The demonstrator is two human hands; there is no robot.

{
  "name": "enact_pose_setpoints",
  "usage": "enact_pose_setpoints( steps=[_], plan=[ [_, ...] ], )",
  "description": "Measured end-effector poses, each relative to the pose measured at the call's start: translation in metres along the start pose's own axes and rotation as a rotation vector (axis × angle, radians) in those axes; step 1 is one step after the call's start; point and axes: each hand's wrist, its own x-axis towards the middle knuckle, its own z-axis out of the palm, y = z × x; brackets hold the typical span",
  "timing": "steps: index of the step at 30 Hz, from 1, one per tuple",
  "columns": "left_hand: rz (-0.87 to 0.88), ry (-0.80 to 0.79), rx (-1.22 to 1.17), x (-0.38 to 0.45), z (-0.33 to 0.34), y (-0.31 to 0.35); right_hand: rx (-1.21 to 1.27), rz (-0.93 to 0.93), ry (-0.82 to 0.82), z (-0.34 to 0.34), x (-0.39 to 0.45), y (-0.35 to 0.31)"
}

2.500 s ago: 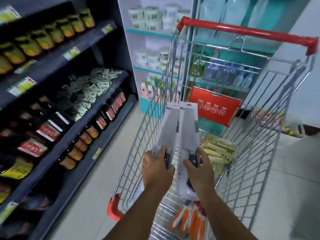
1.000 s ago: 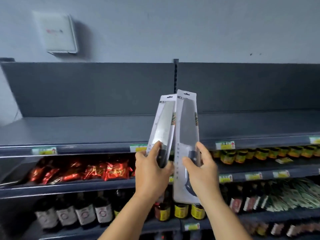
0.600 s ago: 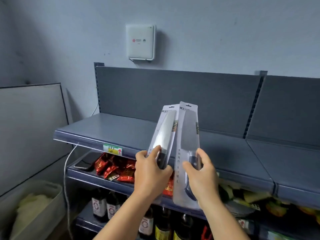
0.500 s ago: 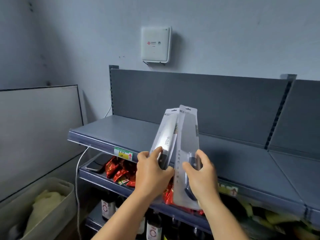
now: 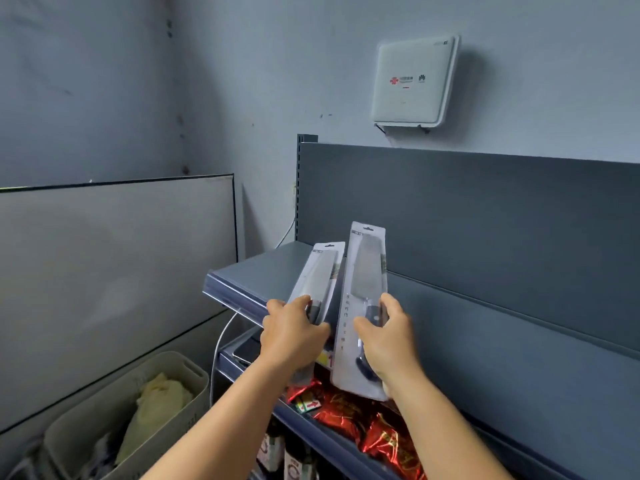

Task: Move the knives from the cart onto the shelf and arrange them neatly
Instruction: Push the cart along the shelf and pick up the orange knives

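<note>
Knives (image 5: 366,271), one pinched in each hand (image 5: 292,336), should land flat and parallel at the shelf's (image 5: 263,275) left end.

Wall box (image 5: 414,81) bears a Huawei logo; other print unreadable.

We hold two packaged knives upright over the near left end of the grey top shelf (image 5: 263,271). Our left hand (image 5: 294,336) grips the narrower knife pack (image 5: 320,278); our right hand (image 5: 388,337) grips the taller cleaver pack (image 5: 365,282) just beside it. Red snack bags (image 5: 349,414) lie on the shelf below, a beige bin (image 5: 114,410) stands at near left, and a white wall box (image 5: 414,81) hangs on the far wall.
</note>
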Motion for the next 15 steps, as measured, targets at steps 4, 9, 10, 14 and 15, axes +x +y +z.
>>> enact_pose_setpoints(
  steps=[4,9,10,14,15],
  plan=[
    [-0.008,-0.030,0.109,0.045,-0.007,-0.020,-0.036,0.071,0.011,0.032,0.030,-0.006],
    [0.037,-0.075,0.234,0.105,-0.017,-0.041,-0.016,0.204,0.044,0.077,0.063,-0.013],
    [0.043,-0.080,0.249,0.117,-0.020,-0.045,-0.027,0.225,0.050,0.086,0.069,-0.015],
    [0.055,-0.113,0.278,0.154,-0.030,-0.055,-0.160,0.268,0.095,0.121,0.088,-0.022],
    [0.059,-0.126,0.281,0.161,-0.033,-0.058,-0.201,0.274,0.102,0.129,0.092,-0.024]
  ],
)
